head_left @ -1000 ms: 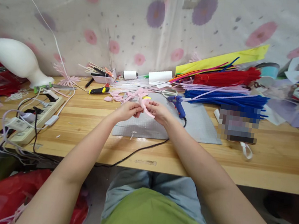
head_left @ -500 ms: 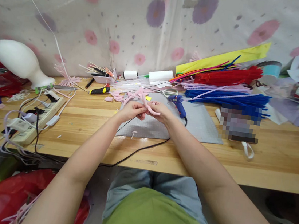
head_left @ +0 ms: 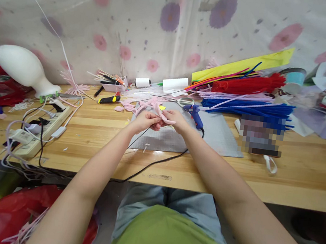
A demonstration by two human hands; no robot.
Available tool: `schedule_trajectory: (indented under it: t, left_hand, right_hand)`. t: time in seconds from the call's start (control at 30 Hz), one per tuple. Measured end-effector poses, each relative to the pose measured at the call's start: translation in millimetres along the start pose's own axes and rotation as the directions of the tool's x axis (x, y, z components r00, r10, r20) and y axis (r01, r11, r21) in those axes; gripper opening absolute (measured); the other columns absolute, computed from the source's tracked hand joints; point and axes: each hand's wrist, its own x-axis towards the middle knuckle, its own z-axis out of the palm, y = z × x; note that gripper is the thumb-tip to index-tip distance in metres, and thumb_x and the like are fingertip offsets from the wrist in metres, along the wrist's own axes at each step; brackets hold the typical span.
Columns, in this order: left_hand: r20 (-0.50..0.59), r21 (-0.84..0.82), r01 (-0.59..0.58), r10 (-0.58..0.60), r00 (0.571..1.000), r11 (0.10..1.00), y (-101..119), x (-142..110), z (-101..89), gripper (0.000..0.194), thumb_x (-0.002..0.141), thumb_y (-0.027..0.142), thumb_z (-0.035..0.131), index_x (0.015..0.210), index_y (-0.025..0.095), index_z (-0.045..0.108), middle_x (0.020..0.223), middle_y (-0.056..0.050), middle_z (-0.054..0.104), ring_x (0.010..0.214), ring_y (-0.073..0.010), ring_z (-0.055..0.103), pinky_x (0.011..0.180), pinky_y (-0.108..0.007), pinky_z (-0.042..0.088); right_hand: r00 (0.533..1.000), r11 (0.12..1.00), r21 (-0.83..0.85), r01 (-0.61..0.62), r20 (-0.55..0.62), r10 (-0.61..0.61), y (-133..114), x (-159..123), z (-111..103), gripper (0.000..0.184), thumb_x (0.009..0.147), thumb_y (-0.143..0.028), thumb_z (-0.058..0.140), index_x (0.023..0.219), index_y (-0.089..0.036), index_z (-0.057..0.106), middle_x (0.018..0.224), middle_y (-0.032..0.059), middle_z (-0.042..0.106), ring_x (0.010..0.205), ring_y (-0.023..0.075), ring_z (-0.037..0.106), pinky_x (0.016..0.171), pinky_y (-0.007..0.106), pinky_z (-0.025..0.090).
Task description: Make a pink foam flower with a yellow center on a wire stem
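My left hand [head_left: 148, 121] and my right hand [head_left: 174, 119] meet over the grey mat [head_left: 217, 139], both closed. Between their fingertips is a pink pipe cleaner piece [head_left: 168, 118], its curved end sticking out over my right fingers. A thin dark wire [head_left: 141, 134] slants down below my left hand. Just behind the hands lie more fuzzy pink pieces [head_left: 127, 106], some shaped like petals. To the right of my right hand rests a blue glue gun [head_left: 194, 116] on the mat. My fingers hide part of the held piece.
Bundles of blue pipe cleaners [head_left: 249, 108] and red pipe cleaners [head_left: 246, 84] lie at the back right. A yellow-black utility knife [head_left: 108, 99] lies left of the pink pieces. On the left are a power strip [head_left: 44, 130] with tangled cables and a white foam head form [head_left: 22, 67]. A black cord [head_left: 151, 164] crosses the front.
My left fingers have shifted slightly around the pink piece, and their tips sit a little closer to my right hand. The view has moved very slightly; the things on the table stay put.
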Motion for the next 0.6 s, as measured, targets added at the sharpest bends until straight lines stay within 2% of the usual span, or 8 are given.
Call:
schedule_trajectory:
  t: [0.1,0.23,0.3,0.4,0.6]
  left_hand:
    - [-0.020,-0.069,0.054,-0.055,0.998,0.996,-1.3,2.3,-2.1,0.029,0.070,0.038,0.073,0.074,0.010,0.066,0.063,-0.005,0.067,0.056,-0.0117,0.063,0.063,-0.027,0.053]
    - [-0.139,-0.256,0.067,-0.105,0.985,0.964,2.3,3.5,-3.6,0.017,0.076,0.027,0.068,0.077,0.011,0.064,0.068,-0.005,0.068,0.062,-0.0115,0.066,0.062,-0.023,0.052]
    - [-0.195,-0.336,0.076,-0.149,0.969,0.939,4.3,3.7,-3.6,0.012,0.079,0.022,0.065,0.075,0.011,0.063,0.064,-0.004,0.067,0.058,-0.0104,0.065,0.059,-0.021,0.051]
    - [-0.271,-0.422,0.069,-0.199,0.942,0.904,4.0,4.3,-3.7,0.010,0.080,0.019,0.063,0.076,0.011,0.062,0.059,-0.002,0.064,0.053,-0.0087,0.062,0.058,-0.020,0.051]
    - [-0.338,-0.566,0.021,-0.256,0.906,0.824,-6.2,9.6,-0.9,0.010,0.084,0.017,0.058,0.077,0.012,0.063,0.062,0.000,0.064,0.056,-0.0059,0.062,0.062,-0.017,0.051]
  right_hand:
    - [1.000,0.999,0.037,-0.006,-0.020,0.007,-0.8,-0.2,-2.1,0.036,0.093,-0.034,0.046,0.065,-0.014,0.058,0.053,0.0033,0.062,0.048,0.0115,0.058,0.052,0.023,0.050]
    - [0.988,0.983,0.167,-0.072,-0.124,0.093,-2.7,-2.5,-11.8,0.039,0.097,-0.039,0.033,0.078,-0.014,0.055,0.063,0.0087,0.067,0.054,0.0141,0.063,0.056,0.026,0.052]
    - [0.984,0.981,0.180,-0.072,-0.151,0.100,-1.2,-4.9,-17.7,0.036,0.096,-0.040,0.038,0.077,-0.014,0.055,0.063,0.0096,0.067,0.053,0.0138,0.062,0.056,0.026,0.052]
    - [0.989,0.985,0.155,-0.079,-0.112,0.097,5.8,-10.3,-24.8,0.030,0.093,-0.035,0.048,0.074,-0.013,0.056,0.060,0.0075,0.066,0.049,0.0117,0.060,0.054,0.025,0.051]
    - [0.988,0.997,-0.033,-0.076,-0.135,0.071,26.2,-19.1,-36.7,0.021,0.086,-0.019,0.058,0.066,-0.014,0.055,0.052,-0.0004,0.060,0.040,0.0055,0.049,0.042,0.017,0.041]
